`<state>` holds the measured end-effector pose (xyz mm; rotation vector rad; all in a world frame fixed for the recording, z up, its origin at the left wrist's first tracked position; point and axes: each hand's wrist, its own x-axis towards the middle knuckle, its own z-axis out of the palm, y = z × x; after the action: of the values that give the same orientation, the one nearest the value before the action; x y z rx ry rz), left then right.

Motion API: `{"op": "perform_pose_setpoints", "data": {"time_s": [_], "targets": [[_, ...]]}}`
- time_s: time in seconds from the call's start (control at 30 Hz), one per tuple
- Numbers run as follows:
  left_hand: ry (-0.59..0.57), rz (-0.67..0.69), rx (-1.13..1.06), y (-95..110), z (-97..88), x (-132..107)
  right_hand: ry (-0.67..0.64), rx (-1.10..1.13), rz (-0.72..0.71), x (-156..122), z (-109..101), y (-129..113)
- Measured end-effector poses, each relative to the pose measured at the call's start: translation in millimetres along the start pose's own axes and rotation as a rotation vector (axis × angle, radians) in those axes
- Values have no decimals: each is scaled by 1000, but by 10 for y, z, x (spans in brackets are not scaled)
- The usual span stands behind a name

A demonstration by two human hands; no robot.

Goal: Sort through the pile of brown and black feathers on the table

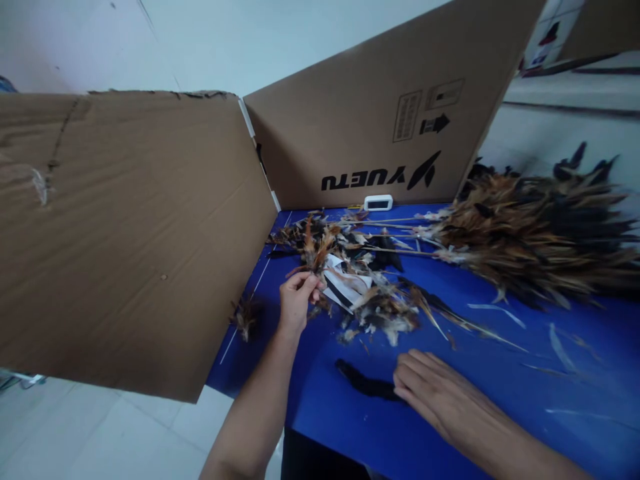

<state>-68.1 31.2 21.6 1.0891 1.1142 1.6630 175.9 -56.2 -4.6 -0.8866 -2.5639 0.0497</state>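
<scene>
My left hand (296,298) pinches a brown feather (314,257) at the near edge of a loose pile of brown, black and white feathers (373,300) on the blue table (500,373). My right hand (434,392) lies flat on the table, fingers together, its fingertips pressing on the end of a black feather (364,383). A white and black piece of paper (343,285) sits in the pile beside my left hand.
Several finished feather dusters (530,230) with thin sticks lie at the right. Brown cardboard panels (125,227) stand at the left, and another cardboard panel (380,113) at the back. A small white device (378,202) rests against the back panel. Stray feathers (557,347) dot the table's right side.
</scene>
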Motion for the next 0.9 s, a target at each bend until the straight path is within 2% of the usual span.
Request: {"op": "perform_pose_setpoints", "data": {"time_s": [0.1, 0.23, 0.37, 0.53, 0.77, 0.9], "targets": [[30, 7, -5, 20, -11, 10, 12, -31, -6, 204, -77, 126], [42, 10, -1, 31, -19, 20, 35, -62, 20, 632, -121, 315], [58, 31, -17, 28, -41, 43, -45, -130, 54, 1021, -74, 409], [102, 25, -46, 41, -74, 70, -143, -140, 46, 1255, 42, 346], [136, 32, -37, 36, -101, 89, -169, -27, 177, 1626, 316, 106], [134, 38, -19, 6, -122, 115, -181, 38, 217, 1807, 511, 70]]}}
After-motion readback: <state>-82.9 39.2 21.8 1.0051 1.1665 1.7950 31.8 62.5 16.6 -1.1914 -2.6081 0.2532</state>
